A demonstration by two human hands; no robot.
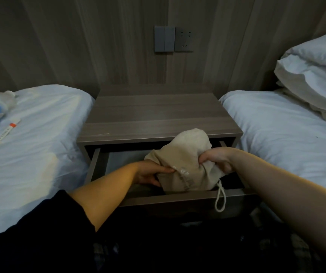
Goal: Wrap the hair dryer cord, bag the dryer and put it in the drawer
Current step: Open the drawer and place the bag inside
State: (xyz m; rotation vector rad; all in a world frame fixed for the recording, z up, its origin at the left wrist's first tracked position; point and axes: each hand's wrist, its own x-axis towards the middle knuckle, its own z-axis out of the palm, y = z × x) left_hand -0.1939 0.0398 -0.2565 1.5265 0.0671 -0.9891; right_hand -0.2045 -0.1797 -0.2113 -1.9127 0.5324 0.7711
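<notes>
Both hands grip the bag [185,162] over the open drawer [178,197] — left hand [151,175] at 9 o'clock, right hand [216,159] at 3. Drawstring [220,200] hangs over the front.

Twin-bed hotel-style bedroom, white-sheeted bed [36,146] left, another bed [276,134] right with stacked pillows [313,75], wooden nightstand [158,117] between, wall socket [183,39] on far panelling.
</notes>
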